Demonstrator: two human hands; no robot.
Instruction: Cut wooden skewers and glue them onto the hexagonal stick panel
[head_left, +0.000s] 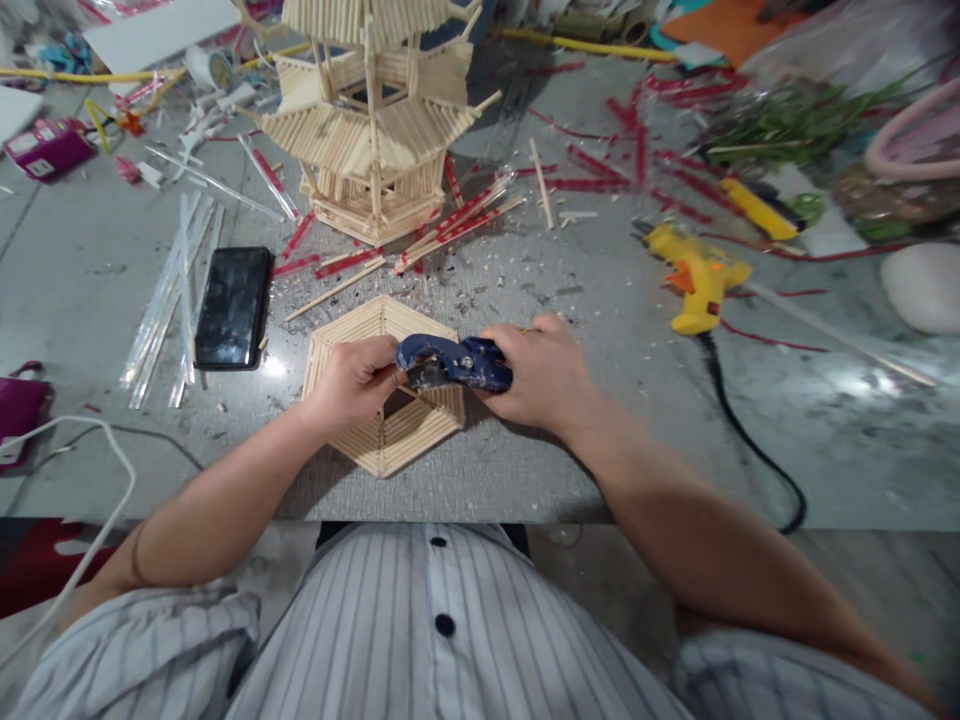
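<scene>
My right hand (541, 372) is wrapped round a blue hand cutter (469, 362) with a hooked jaw, which points left. Close to that jaw, my left hand (356, 378) is closed in a pinch, its fingertips at the cutter's tip. What it pinches is too small and covered to make out. Beneath both hands lies a flat hexagonal frame (382, 455) of thin wooden sticks, with an opening in its middle. The hands and cutter hide part of it.
Behind stands a tiered stick pagoda (375, 130). Red-wrapped sticks (457, 225) lie before it. Left are a phone (233, 308) and clear glue sticks (176, 300). A yellow glue gun (697, 280) with a black cord lies right. The table edge (555, 520) is near my body.
</scene>
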